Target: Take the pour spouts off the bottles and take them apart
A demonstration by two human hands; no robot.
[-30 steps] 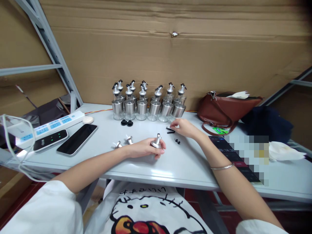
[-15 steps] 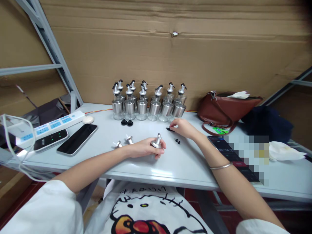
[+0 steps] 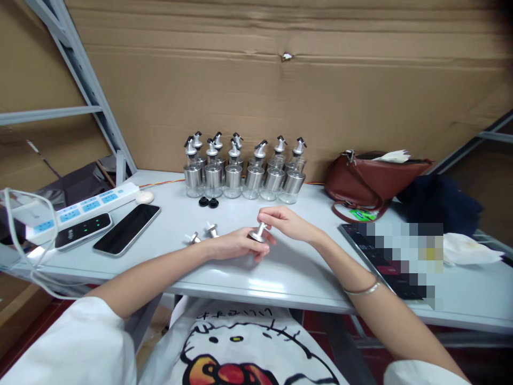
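My left hand (image 3: 244, 245) is closed around the base of a silver pourer spout (image 3: 259, 233), held upright above the table. At the spout's top, my right hand (image 3: 286, 222) pinches with thumb and forefinger. The small black flap piece it gripped on the table is hidden by these fingers. Two more silver pourer spouts (image 3: 212, 230) lie beside my left forearm. Beyond the hands are two black round stoppers (image 3: 209, 202). Several glass and steel oil bottles (image 3: 233, 175) stand in rows at the back, topped with silver spouts and black flaps.
On the left lie a black phone (image 3: 127, 230), a power strip (image 3: 86, 207), a dark device with green lights (image 3: 84, 231) and a white round case (image 3: 145, 197). To the right are a brown bag (image 3: 372, 176), a partly blurred phone (image 3: 360, 240) and white tissue (image 3: 467, 248).
My right hand has left the table spot where it gripped the small black flap piece and moved left and nearer to the spout's tip. My left hand stays on the spout.
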